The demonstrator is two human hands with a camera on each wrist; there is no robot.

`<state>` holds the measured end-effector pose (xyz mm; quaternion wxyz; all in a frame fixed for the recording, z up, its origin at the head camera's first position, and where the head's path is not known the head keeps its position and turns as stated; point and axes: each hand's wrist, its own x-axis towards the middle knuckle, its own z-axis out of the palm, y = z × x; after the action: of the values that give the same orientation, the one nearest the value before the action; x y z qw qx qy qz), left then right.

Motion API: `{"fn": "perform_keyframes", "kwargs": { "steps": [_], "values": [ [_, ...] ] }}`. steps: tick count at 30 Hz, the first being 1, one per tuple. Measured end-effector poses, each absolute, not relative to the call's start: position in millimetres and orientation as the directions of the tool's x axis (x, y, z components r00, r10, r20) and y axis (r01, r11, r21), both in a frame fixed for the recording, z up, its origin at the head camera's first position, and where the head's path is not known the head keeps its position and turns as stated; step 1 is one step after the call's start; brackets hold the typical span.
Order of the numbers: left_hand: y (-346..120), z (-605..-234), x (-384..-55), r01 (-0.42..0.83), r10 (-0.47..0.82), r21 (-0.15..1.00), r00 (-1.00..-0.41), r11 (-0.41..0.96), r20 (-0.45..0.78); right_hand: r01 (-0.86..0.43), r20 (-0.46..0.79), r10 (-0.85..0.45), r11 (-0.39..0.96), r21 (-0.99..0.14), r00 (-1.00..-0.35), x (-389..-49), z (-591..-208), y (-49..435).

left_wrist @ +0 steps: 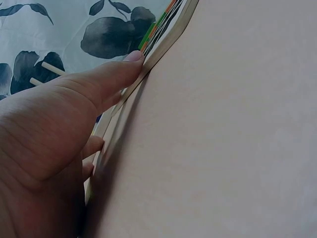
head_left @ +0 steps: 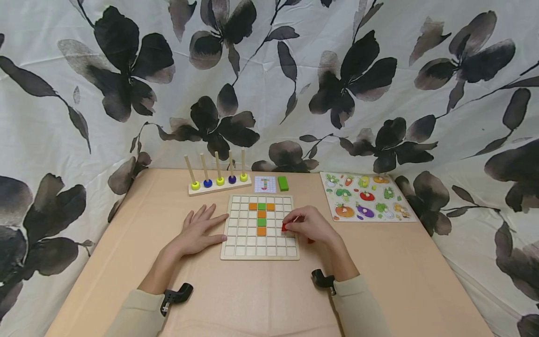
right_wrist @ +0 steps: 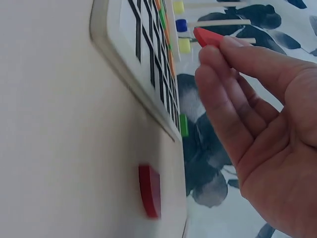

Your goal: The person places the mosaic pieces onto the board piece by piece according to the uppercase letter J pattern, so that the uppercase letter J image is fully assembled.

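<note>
A pale grid board (head_left: 240,253) lies on the table, with orange and green tiles (head_left: 262,214) set in a T shape in its cells. Flat and spread, my left hand (head_left: 195,233) rests beside the board, its thumb and a finger touching the left edge. Between thumb and fingertips my right hand (head_left: 313,225) pinches a small red tile (right_wrist: 207,36), held above the board's right part. Another red piece (right_wrist: 150,191) lies on the table to the right of the board, mostly covered by the right hand in the head view.
Behind the board stand a wooden peg rack (head_left: 219,186) with yellow and blue rings, a small pattern card (head_left: 265,184) and a green block (head_left: 283,183). A vegetable picture board (head_left: 353,195) lies back right. Floral cloth (head_left: 269,84) hangs behind the table.
</note>
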<state>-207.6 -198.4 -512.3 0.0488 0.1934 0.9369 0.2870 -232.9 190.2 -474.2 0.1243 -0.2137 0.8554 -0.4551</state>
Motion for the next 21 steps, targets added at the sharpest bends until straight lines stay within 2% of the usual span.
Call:
{"fn": "perform_keyframes", "kwargs": {
  "steps": [10, 21],
  "values": [
    [-199, -513, -208, 0.336, 0.39, 0.561, -0.921, 0.756, 0.027, -0.256, -0.024, -0.525, 0.454, -0.854, -0.85, -237, -471, 158],
    [-199, -512, -208, 0.325, 0.386, 0.554, -0.923, 0.767, 0.008, -0.234, -0.047, -0.517, 0.464, -0.854, -0.855, -240, -469, 137]
  ]
}}
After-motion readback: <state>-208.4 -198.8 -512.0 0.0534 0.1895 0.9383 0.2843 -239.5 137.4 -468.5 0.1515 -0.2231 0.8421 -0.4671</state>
